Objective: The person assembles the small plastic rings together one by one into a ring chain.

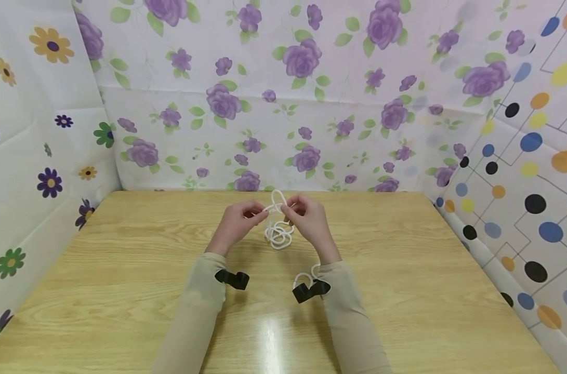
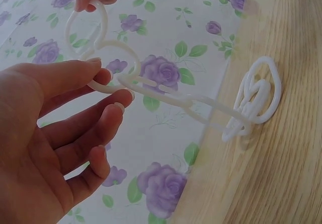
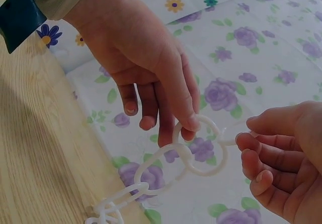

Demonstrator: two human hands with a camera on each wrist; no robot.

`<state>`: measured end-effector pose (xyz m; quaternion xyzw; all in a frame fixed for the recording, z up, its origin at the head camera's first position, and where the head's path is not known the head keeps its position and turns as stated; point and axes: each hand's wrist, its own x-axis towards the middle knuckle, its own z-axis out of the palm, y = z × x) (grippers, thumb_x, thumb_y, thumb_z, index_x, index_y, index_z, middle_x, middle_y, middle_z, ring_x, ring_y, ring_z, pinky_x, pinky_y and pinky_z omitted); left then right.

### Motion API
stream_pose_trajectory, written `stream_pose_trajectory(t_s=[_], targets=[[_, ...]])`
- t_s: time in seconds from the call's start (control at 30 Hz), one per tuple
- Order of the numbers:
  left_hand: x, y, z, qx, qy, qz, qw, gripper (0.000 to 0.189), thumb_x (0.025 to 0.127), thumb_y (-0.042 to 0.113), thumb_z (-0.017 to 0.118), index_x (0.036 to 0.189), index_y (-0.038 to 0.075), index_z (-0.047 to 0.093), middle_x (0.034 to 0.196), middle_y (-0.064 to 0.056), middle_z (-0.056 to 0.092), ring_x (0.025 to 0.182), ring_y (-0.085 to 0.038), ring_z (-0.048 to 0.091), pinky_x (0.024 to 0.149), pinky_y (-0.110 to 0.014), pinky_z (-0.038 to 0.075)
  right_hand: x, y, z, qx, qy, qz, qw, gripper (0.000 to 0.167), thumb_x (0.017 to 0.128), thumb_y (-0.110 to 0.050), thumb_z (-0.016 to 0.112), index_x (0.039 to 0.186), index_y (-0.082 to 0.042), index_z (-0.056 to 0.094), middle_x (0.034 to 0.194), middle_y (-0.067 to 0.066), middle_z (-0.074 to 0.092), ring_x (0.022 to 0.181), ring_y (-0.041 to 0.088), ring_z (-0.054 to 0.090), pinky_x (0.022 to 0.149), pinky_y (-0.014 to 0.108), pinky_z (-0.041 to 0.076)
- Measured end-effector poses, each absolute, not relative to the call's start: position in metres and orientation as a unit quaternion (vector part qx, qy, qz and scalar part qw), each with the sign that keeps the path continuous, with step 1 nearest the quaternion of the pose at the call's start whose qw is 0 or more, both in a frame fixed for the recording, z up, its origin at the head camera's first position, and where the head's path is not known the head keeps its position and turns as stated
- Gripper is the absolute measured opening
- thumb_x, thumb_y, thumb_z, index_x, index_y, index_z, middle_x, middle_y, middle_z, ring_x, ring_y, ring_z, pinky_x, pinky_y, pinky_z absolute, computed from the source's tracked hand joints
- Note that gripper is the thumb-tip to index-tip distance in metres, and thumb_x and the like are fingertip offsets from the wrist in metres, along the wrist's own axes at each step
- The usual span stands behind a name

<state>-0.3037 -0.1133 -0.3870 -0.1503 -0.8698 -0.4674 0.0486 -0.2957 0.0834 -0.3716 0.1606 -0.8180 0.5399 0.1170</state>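
Note:
My left hand (image 1: 236, 224) pinches a white plastic ring (image 2: 135, 58) between thumb and fingertips. That ring belongs to a chain of linked white rings (image 2: 166, 98), which slopes down from it to a small heap (image 1: 278, 244) on the table. With thumb and fingers, my right hand (image 1: 313, 220) pinches another white ring (image 2: 103, 25), which meets the left hand's ring. The two hands are close together above the heap. In the right wrist view, the right fingers hide part of their ring, so I cannot tell whether it is closed.
More white rings (image 1: 302, 276) lie on the wooden table (image 1: 124, 291), partly hidden by the right wrist's black strap (image 1: 311, 291). Behind the table stands a flower-patterned sheet (image 1: 274, 130). A dotted sheet (image 1: 512, 208) borders the right side, another flowered one (image 1: 26, 156) the left.

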Motion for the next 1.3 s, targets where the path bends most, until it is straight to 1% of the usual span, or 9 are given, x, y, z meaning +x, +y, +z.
stream_pose_trajectory(t_s=[0.13,0.37,0.47,0.57,0.67,0.77,0.97,1.13,1.3], targets=[[-0.303,-0.113,-0.388,-0.156,-0.87,-0.464,0.052,0.023,0.094,0.032,0.063,0.103,0.012,0.073,0.097,-0.008,0.073,0.085,-0.022,0.065,0.072,-0.03,0.051,-0.296,0.083,-0.374,0.163,-0.82,0.535,0.119,0.013,0.091,-0.014,0.067,0.089,-0.002,0.064,0.069,0.018,0.068,0.055,0.012,0.058,0.055,0.021,0.048],[-0.302,-0.111,-0.387,-0.163,-0.872,-0.459,0.054,0.024,0.094,0.033,0.063,0.103,0.013,0.073,0.097,-0.007,0.073,0.084,-0.019,0.065,0.073,-0.03,0.051,-0.296,0.084,-0.376,0.168,-0.829,0.521,0.117,0.012,0.091,-0.013,0.067,0.09,-0.002,0.064,0.071,0.02,0.068,0.055,0.005,0.055,0.054,0.021,0.046],[-0.302,-0.111,-0.387,-0.162,-0.87,-0.463,0.052,0.024,0.094,0.033,0.064,0.103,0.013,0.073,0.097,-0.007,0.073,0.084,-0.019,0.065,0.073,-0.03,0.051,-0.297,0.085,-0.376,0.165,-0.836,0.51,0.118,0.013,0.092,-0.015,0.067,0.09,-0.003,0.065,0.071,0.018,0.066,0.055,0.006,0.054,0.054,0.021,0.044],[-0.302,-0.112,-0.386,-0.158,-0.87,-0.464,0.051,0.024,0.094,0.034,0.064,0.103,0.014,0.073,0.097,-0.007,0.073,0.086,-0.019,0.064,0.074,-0.03,0.051,-0.298,0.087,-0.377,0.161,-0.846,0.492,0.129,0.014,0.092,-0.018,0.066,0.09,-0.004,0.066,0.07,0.012,0.065,0.058,0.008,0.053,0.054,0.02,0.042],[-0.302,-0.112,-0.386,-0.158,-0.871,-0.463,0.051,0.023,0.094,0.034,0.064,0.103,0.014,0.073,0.098,-0.007,0.073,0.087,-0.02,0.064,0.075,-0.031,0.051,-0.299,0.089,-0.377,0.159,-0.854,0.475,0.14,0.015,0.093,-0.02,0.066,0.089,-0.005,0.067,0.073,0.01,0.066,0.063,0.012,0.056,0.057,0.021,0.042],[-0.303,-0.113,-0.387,-0.16,-0.87,-0.464,0.048,0.022,0.094,0.032,0.064,0.103,0.014,0.073,0.1,-0.007,0.073,0.089,-0.021,0.065,0.077,-0.032,0.052,-0.299,0.091,-0.377,0.155,-0.859,0.466,0.146,0.016,0.093,-0.021,0.065,0.09,-0.005,0.067,0.079,0.011,0.068,0.071,0.017,0.061,0.062,0.023,0.045],[-0.303,-0.112,-0.39,-0.159,-0.869,-0.467,0.036,0.021,0.093,0.031,0.065,0.103,0.013,0.073,0.102,-0.008,0.072,0.091,-0.022,0.064,0.078,-0.034,0.052,-0.3,0.095,-0.378,0.136,-0.858,0.475,0.143,0.019,0.096,-0.024,0.061,0.097,-0.006,0.066,0.092,0.012,0.069,0.086,0.023,0.064,0.073,0.029,0.051],[-0.302,-0.11,-0.392,-0.162,-0.872,-0.461,0.026,0.02,0.093,0.031,0.066,0.103,0.015,0.073,0.103,-0.007,0.072,0.091,-0.021,0.064,0.079,-0.034,0.052,-0.301,0.096,-0.378,0.14,-0.85,0.489,0.137,0.02,0.099,-0.023,0.057,0.1,-0.004,0.064,0.091,0.013,0.066,0.082,0.022,0.062,0.069,0.026,0.051],[-0.304,-0.108,-0.392,-0.181,-0.875,-0.449,0.03,0.019,0.094,0.025,0.065,0.106,0.014,0.073,0.104,-0.008,0.073,0.091,-0.023,0.064,0.078,-0.034,0.052,-0.301,0.097,-0.378,0.145,-0.854,0.478,0.143,0.018,0.098,-0.023,0.058,0.099,-0.006,0.065,0.084,0.01,0.064,0.075,0.016,0.057,0.066,0.022,0.046]])
